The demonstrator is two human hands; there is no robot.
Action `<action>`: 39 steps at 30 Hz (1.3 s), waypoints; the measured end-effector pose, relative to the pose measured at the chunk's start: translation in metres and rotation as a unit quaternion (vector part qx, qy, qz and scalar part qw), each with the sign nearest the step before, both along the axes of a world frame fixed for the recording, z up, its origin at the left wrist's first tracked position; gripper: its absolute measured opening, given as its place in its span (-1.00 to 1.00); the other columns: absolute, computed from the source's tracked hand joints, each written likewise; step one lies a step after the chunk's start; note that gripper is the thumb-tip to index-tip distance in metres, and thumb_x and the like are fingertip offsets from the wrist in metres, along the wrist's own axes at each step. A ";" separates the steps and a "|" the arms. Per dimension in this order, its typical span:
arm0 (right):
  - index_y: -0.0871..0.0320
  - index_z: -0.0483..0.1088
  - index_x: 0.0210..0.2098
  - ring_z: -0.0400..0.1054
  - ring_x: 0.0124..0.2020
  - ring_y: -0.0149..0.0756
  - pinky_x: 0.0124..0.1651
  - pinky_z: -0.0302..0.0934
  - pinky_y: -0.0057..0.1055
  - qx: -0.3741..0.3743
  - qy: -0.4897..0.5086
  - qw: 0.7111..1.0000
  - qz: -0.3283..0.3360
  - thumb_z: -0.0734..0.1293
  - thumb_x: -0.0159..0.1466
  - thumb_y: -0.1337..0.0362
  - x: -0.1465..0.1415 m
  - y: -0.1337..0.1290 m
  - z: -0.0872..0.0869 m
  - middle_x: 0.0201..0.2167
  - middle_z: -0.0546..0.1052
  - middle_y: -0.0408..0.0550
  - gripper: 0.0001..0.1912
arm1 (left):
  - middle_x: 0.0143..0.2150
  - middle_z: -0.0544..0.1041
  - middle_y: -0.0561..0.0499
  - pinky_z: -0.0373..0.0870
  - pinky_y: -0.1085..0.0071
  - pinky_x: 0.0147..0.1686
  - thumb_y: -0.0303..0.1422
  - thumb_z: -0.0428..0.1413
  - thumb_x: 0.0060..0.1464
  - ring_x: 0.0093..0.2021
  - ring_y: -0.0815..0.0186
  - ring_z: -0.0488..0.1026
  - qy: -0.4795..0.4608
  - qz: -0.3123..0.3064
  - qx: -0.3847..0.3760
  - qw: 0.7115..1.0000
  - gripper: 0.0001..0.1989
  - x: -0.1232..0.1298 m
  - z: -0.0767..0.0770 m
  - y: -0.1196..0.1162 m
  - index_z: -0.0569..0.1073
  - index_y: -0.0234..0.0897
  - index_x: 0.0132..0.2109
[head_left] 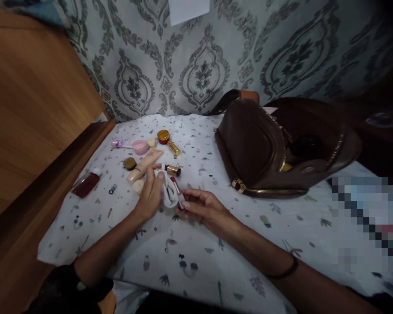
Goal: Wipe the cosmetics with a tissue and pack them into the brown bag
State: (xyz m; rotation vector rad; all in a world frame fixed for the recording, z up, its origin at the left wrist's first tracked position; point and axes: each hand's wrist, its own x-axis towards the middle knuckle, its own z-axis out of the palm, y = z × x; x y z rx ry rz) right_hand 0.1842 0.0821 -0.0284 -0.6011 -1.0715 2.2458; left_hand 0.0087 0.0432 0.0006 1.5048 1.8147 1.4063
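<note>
My left hand (pixel 151 194) is closed around a bunched white cloth (pixel 169 197). In my right hand (pixel 208 210) I grip a slim lip gloss tube (pixel 178 194) with a dark red end, tilted, its side against the cloth. Just beyond the cloth lies a gold and black cosmetic tube (pixel 173 170). Past my left fingers rest a peach squeeze tube (pixel 146 165), a small olive-lidded jar (pixel 129 163) and a cream round item (pixel 138 186), partly hidden by my hand.
A brown handbag (pixel 252 148) stands unzipped at the right. Farther back are a pink jar (pixel 139 147), a purple-white tube (pixel 121 143), a gold-lidded jar (pixel 163 136) and a yellow vial (pixel 174 148). A red liquid bottle (pixel 86 183) lies left, near a wooden panel (pixel 36 96).
</note>
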 end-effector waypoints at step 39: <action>0.11 0.53 -0.10 0.51 -0.33 -0.39 -0.35 0.29 -0.52 -0.010 0.062 0.998 -0.005 0.56 0.10 0.24 0.004 0.004 0.000 -0.32 0.59 -0.13 -0.63 | -0.18 0.44 -0.07 0.42 0.46 -0.35 -0.44 0.01 0.32 -0.26 0.34 0.44 0.334 -0.164 0.220 0.902 -0.79 0.003 -0.002 -0.007 0.50 -0.27 0.01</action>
